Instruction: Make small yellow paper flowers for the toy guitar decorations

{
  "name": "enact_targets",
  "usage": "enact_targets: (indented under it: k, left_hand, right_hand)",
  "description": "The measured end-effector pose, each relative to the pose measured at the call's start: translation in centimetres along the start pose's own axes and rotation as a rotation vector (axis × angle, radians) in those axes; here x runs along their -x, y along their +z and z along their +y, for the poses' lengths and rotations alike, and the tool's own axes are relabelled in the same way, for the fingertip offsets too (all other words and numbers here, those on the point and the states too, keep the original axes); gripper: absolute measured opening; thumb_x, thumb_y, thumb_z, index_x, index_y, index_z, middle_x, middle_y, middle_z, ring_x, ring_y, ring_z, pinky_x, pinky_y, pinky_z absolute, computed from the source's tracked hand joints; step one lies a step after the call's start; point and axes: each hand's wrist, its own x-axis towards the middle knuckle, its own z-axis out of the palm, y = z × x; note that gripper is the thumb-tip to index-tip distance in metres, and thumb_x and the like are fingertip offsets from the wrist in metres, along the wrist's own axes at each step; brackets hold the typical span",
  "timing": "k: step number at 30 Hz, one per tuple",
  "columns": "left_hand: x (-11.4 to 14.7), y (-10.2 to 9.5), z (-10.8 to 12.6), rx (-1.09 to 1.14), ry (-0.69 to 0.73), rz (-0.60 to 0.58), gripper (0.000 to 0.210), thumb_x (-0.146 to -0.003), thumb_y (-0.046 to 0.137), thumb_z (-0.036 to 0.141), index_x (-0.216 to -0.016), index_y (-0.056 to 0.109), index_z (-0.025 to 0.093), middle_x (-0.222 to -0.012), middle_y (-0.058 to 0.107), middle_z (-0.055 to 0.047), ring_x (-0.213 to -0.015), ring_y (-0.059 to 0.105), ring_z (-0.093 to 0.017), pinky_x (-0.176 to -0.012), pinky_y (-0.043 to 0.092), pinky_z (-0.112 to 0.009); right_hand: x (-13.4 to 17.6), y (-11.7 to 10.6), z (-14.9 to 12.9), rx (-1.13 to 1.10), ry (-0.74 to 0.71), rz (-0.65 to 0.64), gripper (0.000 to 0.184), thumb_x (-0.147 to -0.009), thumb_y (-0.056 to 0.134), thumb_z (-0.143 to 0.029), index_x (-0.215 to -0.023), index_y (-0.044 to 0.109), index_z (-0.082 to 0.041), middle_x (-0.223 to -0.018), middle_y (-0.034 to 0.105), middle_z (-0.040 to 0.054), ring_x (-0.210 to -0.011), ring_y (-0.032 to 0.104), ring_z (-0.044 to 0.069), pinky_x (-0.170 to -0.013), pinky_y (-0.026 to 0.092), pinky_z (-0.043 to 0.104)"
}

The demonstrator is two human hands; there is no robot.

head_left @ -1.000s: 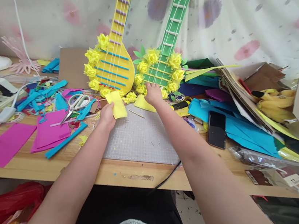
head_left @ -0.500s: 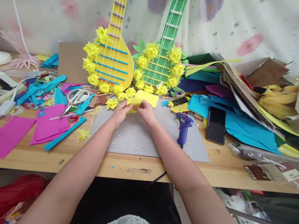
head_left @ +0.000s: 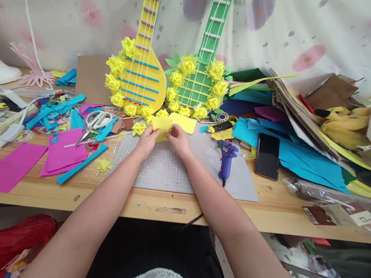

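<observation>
Between my two hands is a piece of yellow paper (head_left: 161,125), upright above the grey cutting mat (head_left: 167,173). My left hand (head_left: 147,141) pinches its left edge, and my right hand (head_left: 179,141) has hold of the right edge. Just behind lies another flat yellow sheet (head_left: 185,123). A loose yellow paper flower (head_left: 139,129) rests left of my left hand. Farther back lean a yellow paper guitar (head_left: 146,77) and a green paper guitar (head_left: 195,85), both trimmed with yellow flowers. A blue glue gun (head_left: 226,160) stands on the mat to the right of my right hand.
On the left lie scissors (head_left: 96,122), pink paper sheets (head_left: 67,151), a blue strip (head_left: 81,165) and many scraps. Toward the right are a black phone (head_left: 268,155), blue sheets (head_left: 312,161) and stacked cardboard (head_left: 298,113). The wooden table's front edge (head_left: 101,209) runs near my body.
The yellow paper has turned from a flat, folded-looking band to a more upright, opened face. My hands stay close together on it. The view has shifted slightly.
</observation>
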Motion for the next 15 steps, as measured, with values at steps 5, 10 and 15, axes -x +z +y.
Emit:
enact_targets:
  k: [5,10,15]
  left_hand:
    - [0.14,0.31,0.27,-0.037,0.048,0.069,0.030,-0.061,0.053,0.005,-0.088,0.057,0.019,-0.087,0.064,0.000,-0.088,0.057,-0.015,-0.081,0.041,-0.025]
    - [-0.22,0.23,-0.38,-0.099,0.096,0.139,0.030,-0.063,0.048,0.002,-0.086,0.057,0.019,-0.084,0.062,0.001,-0.085,0.055,-0.013,-0.079,0.041,-0.022]
    - [-0.39,0.03,-0.49,-0.089,0.097,0.117,0.017,-0.069,0.054,0.014,-0.086,0.059,0.018,-0.084,0.063,-0.001,-0.087,0.058,-0.015,-0.079,0.043,-0.025]
  right_hand:
    - [0.11,0.25,0.09,0.019,-0.035,-0.020,0.024,-0.066,0.047,-0.016,-0.090,0.049,-0.018,-0.092,0.060,0.0013,-0.085,0.056,0.011,-0.080,0.045,0.026]
    - [0.27,0.66,-0.04,0.072,-0.036,0.009,0.023,-0.069,0.045,-0.017,-0.092,0.049,-0.019,-0.091,0.059,0.0002,-0.083,0.055,0.010,-0.078,0.046,0.024]
    - [0.31,0.35,-0.53,0.046,-0.021,0.041,0.015,-0.071,0.048,-0.024,-0.084,0.052,-0.018,-0.083,0.059,-0.0003,-0.076,0.055,0.010,-0.073,0.046,0.024]
